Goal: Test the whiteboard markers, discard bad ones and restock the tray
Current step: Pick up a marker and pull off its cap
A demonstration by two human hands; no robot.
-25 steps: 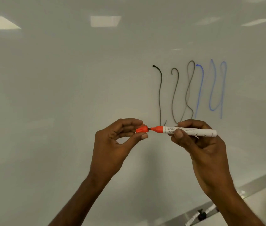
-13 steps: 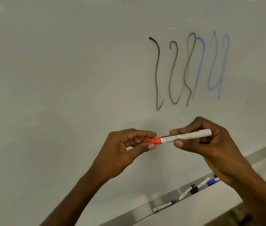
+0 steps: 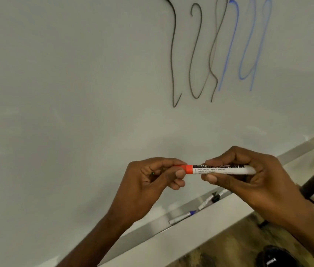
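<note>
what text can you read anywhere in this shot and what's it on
"cap...": white letters on the black band of the marker; the rest is hidden by the right hand.
"MARKER": small, on the same band, barely legible.
Fine print on the white barrel: too blurred to read.
White label on the dark object at bottom right: too blurred to read.
Whiteboard: only black and blue squiggles, no words.

A metal tray [image 3: 148, 227] runs along the whiteboard's [image 3: 75, 93] bottom edge. In it lie a blue-capped marker [image 3: 183, 216], a black-capped marker [image 3: 207, 201] just right of it, and a third marker [image 3: 223, 193], partly hidden.
</note>
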